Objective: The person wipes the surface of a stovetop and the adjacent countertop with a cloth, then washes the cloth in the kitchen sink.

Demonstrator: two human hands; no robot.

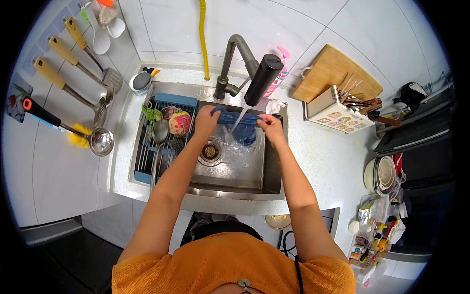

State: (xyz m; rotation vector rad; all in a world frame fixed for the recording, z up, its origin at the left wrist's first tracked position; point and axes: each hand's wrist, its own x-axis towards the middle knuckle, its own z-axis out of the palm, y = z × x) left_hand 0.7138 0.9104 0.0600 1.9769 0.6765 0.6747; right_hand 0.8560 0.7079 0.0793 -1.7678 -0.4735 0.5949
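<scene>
A blue cloth [244, 134] stretches between my two hands over the far part of the steel sink [235, 172]. Its top edge is pulled fairly straight, and the rest hangs wet below. My left hand [207, 121] pinches the cloth's left end, and my right hand [271, 128] pinches the right end. From the dark grey faucet [238, 43], with a black cylinder [263, 80] at its outlet, a stream of water falls onto the cloth. Water splashes in the basin around the drain [210, 151].
Across the sink's left side sits a blue-ended rack [176, 101] with a large metal spoon [159, 132], green leaves [152, 113] and a pink-yellow round item [180, 122]. A pink pump bottle [277, 78], cutting board [338, 73] and utensil holder [338, 113] stand behind and right.
</scene>
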